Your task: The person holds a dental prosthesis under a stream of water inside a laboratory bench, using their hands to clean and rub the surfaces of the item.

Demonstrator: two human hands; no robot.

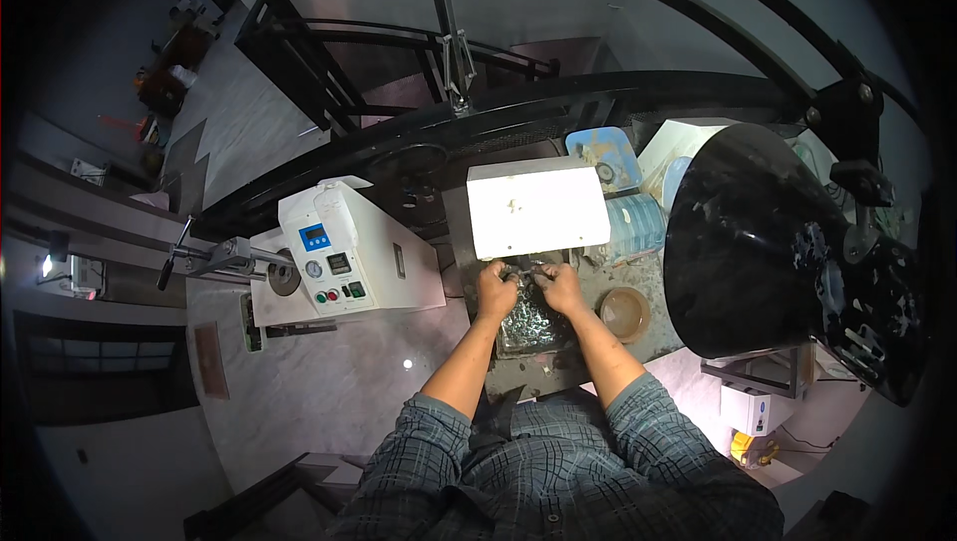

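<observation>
My left hand (497,290) and my right hand (560,290) are close together in front of a white box-shaped housing (538,210). The fingers of both are curled in and dark with dirt at the tips. Whatever they pinch is small and dark, and I cannot make out what it is. Just below them lies a dark, shiny, wet-looking slab (533,320), flat on the worktable. A round brown bowl (625,315) with cloudy contents stands beside my right wrist.
A large black lamp shade (753,242) hangs at the right. A blue tray (606,157) and a clear blue bottle (636,227) lie behind the bowl. On the left stands a white machine (349,252) with a control panel and lever (174,257). A black railing (399,52) is beyond.
</observation>
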